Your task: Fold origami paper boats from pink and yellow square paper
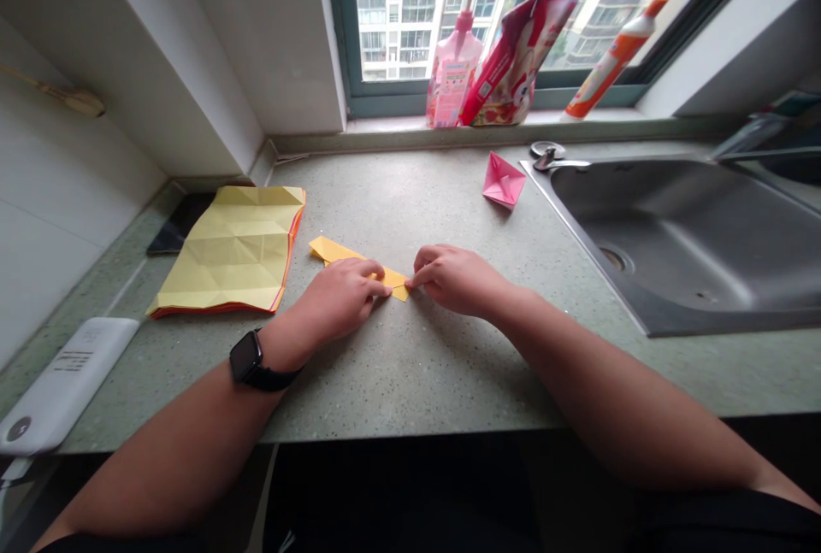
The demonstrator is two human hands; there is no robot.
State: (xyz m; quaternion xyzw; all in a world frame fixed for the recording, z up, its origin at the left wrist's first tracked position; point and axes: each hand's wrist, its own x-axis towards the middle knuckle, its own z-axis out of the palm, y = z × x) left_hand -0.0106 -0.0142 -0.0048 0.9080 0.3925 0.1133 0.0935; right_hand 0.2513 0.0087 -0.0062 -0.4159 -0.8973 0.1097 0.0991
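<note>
A narrow folded piece of yellow paper (330, 250) lies on the grey-green counter (410, 365). My left hand (339, 297), with a black watch at the wrist, rests on its middle with fingers curled and pressed down on it. My right hand (452, 278) pinches the paper's right tip, fingers closed. Both hands meet at that end, which they mostly hide. A finished pink folded paper shape (502, 180) sits farther back near the sink.
A stack of creased yellow and orange sheets (234, 250) lies at the left, a dark phone (176, 224) beside it. A white power bank (61, 382) sits at the near left edge. A steel sink (693, 237) fills the right. Bottles and a red pouch (519, 49) stand on the windowsill.
</note>
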